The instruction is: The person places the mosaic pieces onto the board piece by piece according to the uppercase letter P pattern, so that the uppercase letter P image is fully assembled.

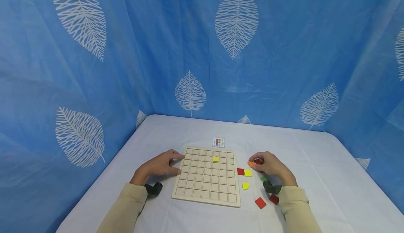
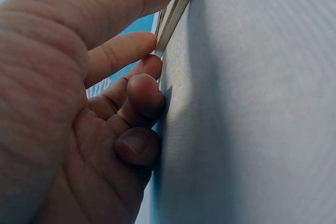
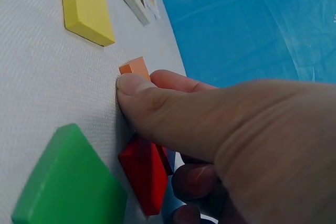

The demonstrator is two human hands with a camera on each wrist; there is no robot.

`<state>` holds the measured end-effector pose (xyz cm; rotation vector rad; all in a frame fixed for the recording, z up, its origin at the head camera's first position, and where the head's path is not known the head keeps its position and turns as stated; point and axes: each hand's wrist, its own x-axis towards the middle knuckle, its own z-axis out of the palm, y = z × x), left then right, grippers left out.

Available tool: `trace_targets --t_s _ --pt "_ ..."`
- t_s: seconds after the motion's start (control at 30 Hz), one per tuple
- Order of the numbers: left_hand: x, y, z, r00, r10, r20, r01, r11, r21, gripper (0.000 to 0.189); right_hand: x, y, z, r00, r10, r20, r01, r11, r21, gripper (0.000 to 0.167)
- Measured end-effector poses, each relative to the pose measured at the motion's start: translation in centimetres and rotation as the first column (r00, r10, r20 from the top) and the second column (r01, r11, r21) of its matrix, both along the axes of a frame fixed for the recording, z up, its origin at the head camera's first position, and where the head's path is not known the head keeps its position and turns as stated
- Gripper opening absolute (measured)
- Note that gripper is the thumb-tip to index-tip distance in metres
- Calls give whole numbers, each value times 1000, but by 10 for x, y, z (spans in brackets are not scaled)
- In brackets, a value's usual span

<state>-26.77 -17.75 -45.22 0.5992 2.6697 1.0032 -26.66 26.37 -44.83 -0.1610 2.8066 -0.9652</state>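
A wooden grid board [image 1: 206, 202] lies flat on the table, one yellow quarter-round tile [image 1: 216, 159] in a cell of its upper part. My left hand [image 1: 162, 163] touches the board's left edge with thumb and index finger; in the left wrist view the other fingers [image 2: 144, 98] are loosely bent beside the cloth. On the board's right, my right hand [image 1: 269, 163] pinches an orange tile [image 3: 137, 66] between thumb and index finger, low over the cloth. Just under that hand is a red tile [image 3: 144, 171], partly hidden, with a green tile [image 3: 73, 182] nearer the wrist.
A small printed pattern card [image 1: 218, 142] lies behind the board. Beside the board's right edge are a red square [image 1: 241, 171], a yellow square [image 1: 248, 173] and a yellow quarter-round [image 1: 245, 186]. Nearer the front lie red tiles [image 1: 260, 203]. A blue leaf-print curtain [image 1: 233, 96] surrounds the table.
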Motion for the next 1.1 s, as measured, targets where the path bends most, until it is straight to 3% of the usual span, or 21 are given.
trace_targets --t_s 0.57,1.1 --pt "-2 -3 -2 1000 -10 -9 10 1000 -14 61 -1 -2 1 1000 7 -3 -7 998 58 24" --pt "-2 0 -2 1000 -6 1 6 1000 -8 60 -4 1 3 999 5 -54 -5 1000 16 26"
